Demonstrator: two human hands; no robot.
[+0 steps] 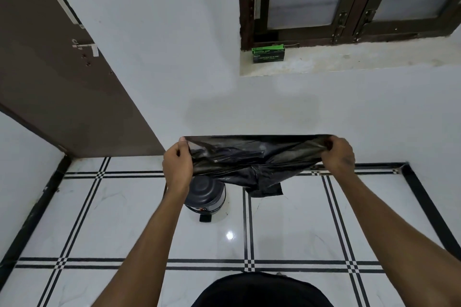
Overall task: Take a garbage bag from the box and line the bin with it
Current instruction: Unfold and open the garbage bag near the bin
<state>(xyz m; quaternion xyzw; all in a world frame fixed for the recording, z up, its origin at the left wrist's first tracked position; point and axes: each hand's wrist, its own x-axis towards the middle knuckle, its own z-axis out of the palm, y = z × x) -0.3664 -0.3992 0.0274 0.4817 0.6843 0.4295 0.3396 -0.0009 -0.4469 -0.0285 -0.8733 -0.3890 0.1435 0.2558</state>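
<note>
Both hands up: the left hand point(177, 166) and right hand point(338, 154) each pinch a top corner of the black garbage bag point(252, 159), stretched wide above the floor! Below it at seven o'clock, the lidded bin point(208, 195) stands on white tiled floor point(287, 227). At twelve o'clock, the green box point(268, 53) sits on the window ledge point(349, 58), reading "GARBAGE BAGS".

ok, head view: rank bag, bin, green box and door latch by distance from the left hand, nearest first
1. Bag: gripped by the left hand at its left top corner.
2. Bin: on the floor, just below and right of that hand.
3. Door latch: up on the brown door, to the left.
4. Green box: on the window sill, up and right; too close to the latch to rank firmly.
</note>
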